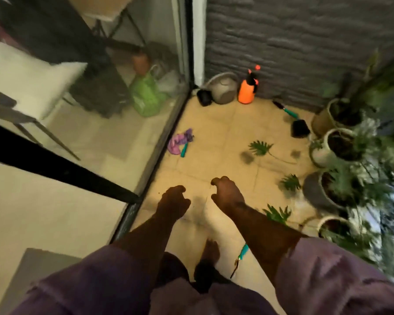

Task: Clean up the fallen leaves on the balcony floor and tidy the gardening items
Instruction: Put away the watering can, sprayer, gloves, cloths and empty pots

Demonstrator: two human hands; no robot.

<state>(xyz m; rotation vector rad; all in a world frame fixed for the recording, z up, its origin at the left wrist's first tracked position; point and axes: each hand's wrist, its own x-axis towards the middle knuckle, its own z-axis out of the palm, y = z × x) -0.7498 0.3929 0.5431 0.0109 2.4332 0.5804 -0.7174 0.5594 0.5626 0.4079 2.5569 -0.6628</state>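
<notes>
head view: we look down on a tiled balcony floor (216, 137), hemmed by a glass door (114, 92) on the left and a dark textured wall (305, 42) at the far end. along the right edge stands a row of potted plants (341, 144), blurred by motion. in the far corner a grey watering can (223, 90) sits just beside an orange spray bottle (247, 90), with a small black pot (204, 97) tipped over on the can's left. another black pot (300, 128) lies near the plants, beside a teal-handled tool (287, 111). a purple cloth (180, 142) is bunched by the door track, touching a teal handle. three fallen leaves lie on the tiles: one (261, 147) mid-floor, one (290, 182) close to a grey planter, one (278, 213) by our right forearm. a further teal-handled tool (241, 253) rests near our bare foot (210, 248). our left hand (172, 202) and right hand (226, 192) reach forward over the floor, fingers loosely curled, holding nothing, well apart from the leaves.
</notes>
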